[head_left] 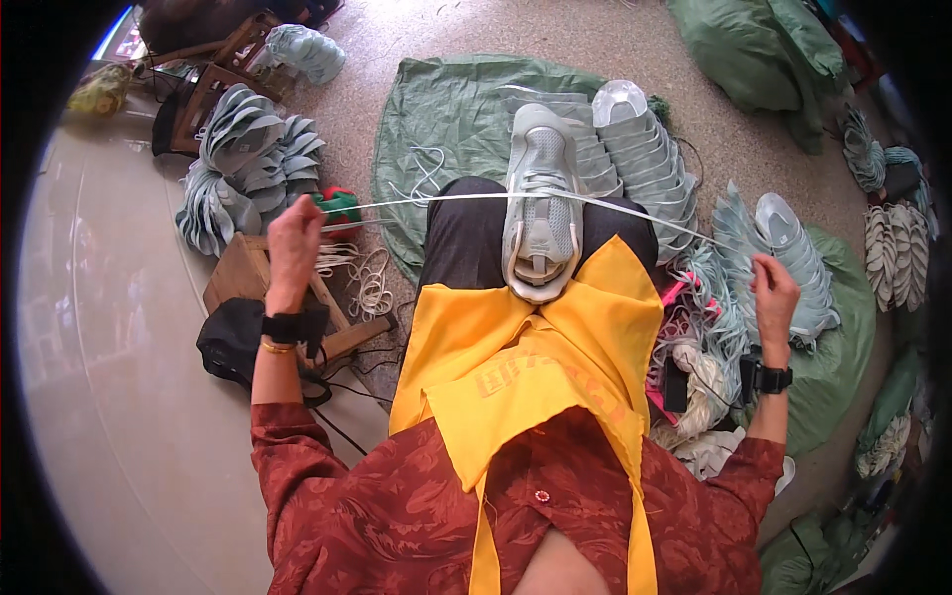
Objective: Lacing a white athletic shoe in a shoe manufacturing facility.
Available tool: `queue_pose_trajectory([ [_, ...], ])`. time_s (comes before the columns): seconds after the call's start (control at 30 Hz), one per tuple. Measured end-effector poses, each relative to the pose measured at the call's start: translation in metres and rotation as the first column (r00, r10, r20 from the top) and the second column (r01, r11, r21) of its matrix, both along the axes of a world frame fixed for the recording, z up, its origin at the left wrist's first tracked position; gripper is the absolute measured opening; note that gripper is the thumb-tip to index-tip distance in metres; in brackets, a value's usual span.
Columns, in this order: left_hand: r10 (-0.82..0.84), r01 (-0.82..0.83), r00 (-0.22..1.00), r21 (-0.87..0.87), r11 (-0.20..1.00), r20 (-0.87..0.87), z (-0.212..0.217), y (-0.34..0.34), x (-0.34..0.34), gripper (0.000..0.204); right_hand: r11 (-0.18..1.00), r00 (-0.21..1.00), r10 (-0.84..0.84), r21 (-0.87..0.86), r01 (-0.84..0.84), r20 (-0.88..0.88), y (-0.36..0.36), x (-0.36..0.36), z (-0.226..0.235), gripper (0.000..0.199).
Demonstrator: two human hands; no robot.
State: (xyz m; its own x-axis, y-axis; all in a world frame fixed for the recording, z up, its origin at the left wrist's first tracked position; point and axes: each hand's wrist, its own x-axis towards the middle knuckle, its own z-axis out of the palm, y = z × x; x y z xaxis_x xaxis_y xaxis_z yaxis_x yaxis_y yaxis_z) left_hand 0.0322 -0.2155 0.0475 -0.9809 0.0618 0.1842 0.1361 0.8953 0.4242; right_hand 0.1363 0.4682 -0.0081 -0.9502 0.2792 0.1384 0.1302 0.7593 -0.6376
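Pale glossy floor (129, 337) fills the frame's left. Left of centre, the left hand (296, 240) pinches a white lace (466, 197); mid-frame, it crosses a grey shoe (542, 226) between 2 knees (464, 238); at right, the right hand (775, 297) pinches it too. Uneven pulling could tip the shoe.

I see both arms (279, 382) spread wide and stretched forward. The left hand (295, 236) curls tight, though I can't quite make out its fingertips; the right hand (776, 297) is drawn together too, thumb pinched toward forefinger.
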Motion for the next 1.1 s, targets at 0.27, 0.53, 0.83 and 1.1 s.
queue_pose_trajectory([
  [0.27,0.212,-0.213,0.976,-0.031,0.977,-0.043,0.032,-0.068,-0.003,0.009,0.982,0.983,-0.17,-0.068,0.174,0.065,0.093,0.035,-0.043,0.015],
  [0.53,0.315,-0.314,0.949,-0.083,0.946,-0.004,0.039,-0.115,-0.009,0.011,0.963,0.972,-0.225,-0.134,0.232,0.069,0.133,0.048,-0.063,0.016],
  [0.83,0.276,-0.264,0.961,-0.231,0.936,0.021,0.037,-0.129,-0.01,0.007,0.964,0.96,-0.196,-0.138,0.226,0.199,0.119,0.039,-0.08,0.013],
  [1.1,0.139,-0.171,0.977,-0.204,0.964,-0.163,0.064,-0.07,-0.045,0.004,0.943,0.947,0.002,-0.316,0.106,0.321,0.074,-0.009,-0.055,0.016],
])
